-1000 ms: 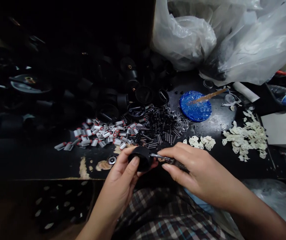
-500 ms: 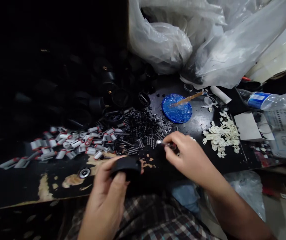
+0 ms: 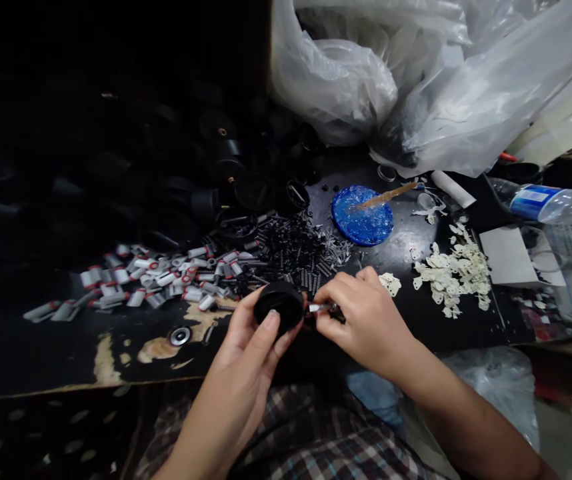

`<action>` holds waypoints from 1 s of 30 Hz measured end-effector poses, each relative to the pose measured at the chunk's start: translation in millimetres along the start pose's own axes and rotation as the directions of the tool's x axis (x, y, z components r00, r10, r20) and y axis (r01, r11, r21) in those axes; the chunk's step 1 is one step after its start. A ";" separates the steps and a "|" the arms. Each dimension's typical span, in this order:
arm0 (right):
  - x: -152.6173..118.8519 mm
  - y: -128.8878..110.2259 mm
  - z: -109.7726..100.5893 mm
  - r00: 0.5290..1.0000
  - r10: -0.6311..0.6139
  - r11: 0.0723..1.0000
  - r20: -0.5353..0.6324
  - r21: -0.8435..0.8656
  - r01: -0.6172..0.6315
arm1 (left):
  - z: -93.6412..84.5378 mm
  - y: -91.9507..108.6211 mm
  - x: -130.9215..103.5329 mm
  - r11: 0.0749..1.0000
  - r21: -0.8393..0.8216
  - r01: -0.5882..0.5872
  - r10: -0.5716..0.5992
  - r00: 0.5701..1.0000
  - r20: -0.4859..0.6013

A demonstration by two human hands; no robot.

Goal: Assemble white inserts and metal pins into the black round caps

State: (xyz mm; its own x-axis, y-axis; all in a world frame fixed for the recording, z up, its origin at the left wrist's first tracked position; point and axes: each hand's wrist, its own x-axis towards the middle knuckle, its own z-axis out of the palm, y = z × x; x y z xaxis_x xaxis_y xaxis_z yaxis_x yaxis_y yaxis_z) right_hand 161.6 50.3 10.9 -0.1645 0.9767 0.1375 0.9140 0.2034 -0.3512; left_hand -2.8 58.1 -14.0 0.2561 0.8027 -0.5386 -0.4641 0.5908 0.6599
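Note:
My left hand [image 3: 253, 350] grips a black round housing [image 3: 280, 303], its thumb pressed at the rim and its dark hollow turned up toward me. At the housing's right side, my right hand [image 3: 359, 310] pinches a small part with a pale shiny tip [image 3: 319, 307]; the fingers hide most of it. Whether the tip touches the housing I cannot tell. Just beyond the hands lie a heap of small black springs [image 3: 311, 277] and a spread of grey cylinders with red rings [image 3: 161, 273].
A blue lid of clear grease [image 3: 363, 223] with a wooden stick stands behind my hands. Thin cream pieces [image 3: 453, 273] are piled at right, near a plastic bottle [image 3: 549, 202]. Plastic bags [image 3: 416, 100] fill the back. A metal ring [image 3: 180, 336] lies near the front edge.
My left hand has raised the housing and tilted its hollow toward me. The two hands have come together, bringing the small part beside the housing. The view has shifted slightly.

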 end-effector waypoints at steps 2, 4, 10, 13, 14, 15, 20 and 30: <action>-3.0 -6.7 1.3 0.997 -0.038 0.997 -0.070 0.068 0.042 | 0.4 -0.8 2.0 1.000 -0.004 0.010 -0.010 1.000 0.013; -4.4 -11.5 2.3 0.992 -0.029 0.992 -0.124 0.122 0.045 | -0.4 -1.3 2.4 0.999 -0.036 0.005 -0.004 1.000 0.014; -6.4 -18.1 -1.0 0.986 0.062 0.955 -0.152 0.296 -0.015 | -1.9 0.3 -0.6 0.990 -0.134 0.044 -0.036 0.998 0.056; -7.4 -20.3 -1.6 0.985 0.059 0.941 -0.164 0.337 0.000 | -3.5 -1.7 -2.1 0.996 -0.078 0.034 -0.030 0.998 0.049; -7.5 -20.7 -1.0 0.984 0.049 0.950 -0.170 0.313 0.007 | -4.2 -3.0 -2.7 0.998 -0.051 0.032 -0.030 0.999 0.046; -7.5 -20.8 -0.1 0.984 0.037 0.961 -0.176 0.276 0.014 | -4.8 -4.3 -3.4 0.999 -0.028 0.034 -0.032 0.998 0.049; -6.3 -20.5 2.4 0.979 -0.012 0.987 -0.202 0.155 0.044 | -7.4 -7.0 -5.3 0.998 0.066 -0.002 -0.010 0.984 0.179; -10.3 -21.8 1.3 0.996 -0.043 0.992 -0.077 0.112 0.052 | -16.1 -0.7 -1.1 0.930 0.361 -0.073 -0.014 0.972 0.233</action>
State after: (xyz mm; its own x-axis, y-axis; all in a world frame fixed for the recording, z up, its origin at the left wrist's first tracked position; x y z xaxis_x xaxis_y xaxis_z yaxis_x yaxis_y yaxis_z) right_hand 142.9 35.9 15.9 -0.1747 0.9590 0.2233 0.8571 0.2597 -0.4449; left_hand -16.4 55.5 -22.3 0.4527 0.7914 -0.4108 -0.1438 0.5195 0.8423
